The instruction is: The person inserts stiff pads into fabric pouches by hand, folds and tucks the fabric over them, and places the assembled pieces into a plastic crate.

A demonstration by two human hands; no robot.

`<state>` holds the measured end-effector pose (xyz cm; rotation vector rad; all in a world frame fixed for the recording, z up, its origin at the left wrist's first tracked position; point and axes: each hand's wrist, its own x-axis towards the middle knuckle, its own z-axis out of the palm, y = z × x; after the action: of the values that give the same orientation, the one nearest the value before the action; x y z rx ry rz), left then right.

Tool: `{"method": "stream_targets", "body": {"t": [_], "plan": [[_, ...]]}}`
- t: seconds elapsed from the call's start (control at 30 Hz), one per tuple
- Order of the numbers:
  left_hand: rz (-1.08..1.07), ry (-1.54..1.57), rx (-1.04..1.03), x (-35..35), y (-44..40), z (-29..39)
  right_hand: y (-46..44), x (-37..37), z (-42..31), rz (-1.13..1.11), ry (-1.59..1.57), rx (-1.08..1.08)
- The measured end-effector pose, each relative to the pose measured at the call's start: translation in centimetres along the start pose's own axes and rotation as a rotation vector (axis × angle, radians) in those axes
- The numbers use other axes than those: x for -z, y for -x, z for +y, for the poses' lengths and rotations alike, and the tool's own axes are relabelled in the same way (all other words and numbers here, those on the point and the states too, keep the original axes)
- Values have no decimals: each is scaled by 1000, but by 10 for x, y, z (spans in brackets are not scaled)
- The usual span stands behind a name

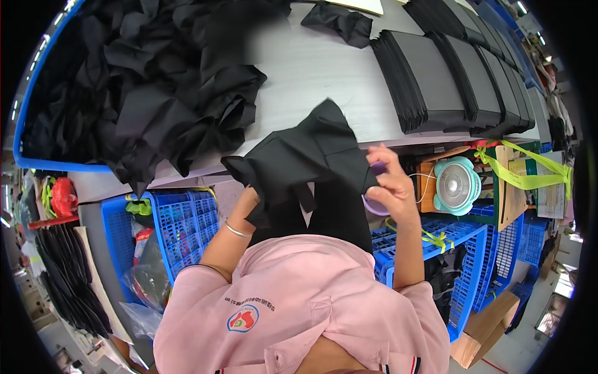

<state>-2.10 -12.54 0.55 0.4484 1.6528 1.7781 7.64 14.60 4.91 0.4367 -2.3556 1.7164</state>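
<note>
A crumpled black fabric piece [305, 153] is spread in front of me above my lap, with a seam across it and a narrow strip hanging below. My left hand [248, 201], with a bangle on the wrist, reaches under its left side, and the cloth hides the fingers. At the right edge, my right hand [393, 181] grips the cloth between bent fingers and thumb. A large heap of similar black fabric pieces [156, 93] lies at the left, some hanging over the table's front edge.
Neat stacks of folded black fabric [430, 81] stand on the grey table [299, 75] at the right. Another crumpled black piece [339, 23] lies at the back. Below are blue crates [180, 227], a teal fan [458, 186] and a purple container [375, 207].
</note>
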Motion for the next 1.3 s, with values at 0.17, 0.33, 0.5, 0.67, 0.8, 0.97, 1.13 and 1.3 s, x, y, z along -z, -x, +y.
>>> {"method": "stream_targets", "body": {"t": [0.17, 0.33, 0.5, 0.67, 0.8, 0.97, 1.13, 1.3], "plan": [[187, 495, 294, 1, -15, 5, -65, 19, 0, 268, 302, -137], [52, 326, 15, -24, -38, -7, -130, 22, 78, 555, 18, -134], [365, 217, -97, -15, -12, -9, -98, 3, 70, 767, 186, -134], [777, 74, -357, 5, -31, -8, -47, -52, 26, 592, 264, -30], [435, 241, -187, 14, -54, -13, -62, -87, 37, 322, 349, -41], [55, 146, -167, 14, -58, 6, -65, -79, 67, 181, 512, -189], [-142, -16, 12, 26, -69, 12, -67, -88, 78, 174, 721, -200], [-183, -247, 16, 14, -76, 24, -71, -91, 77, 181, 705, -199]]}}
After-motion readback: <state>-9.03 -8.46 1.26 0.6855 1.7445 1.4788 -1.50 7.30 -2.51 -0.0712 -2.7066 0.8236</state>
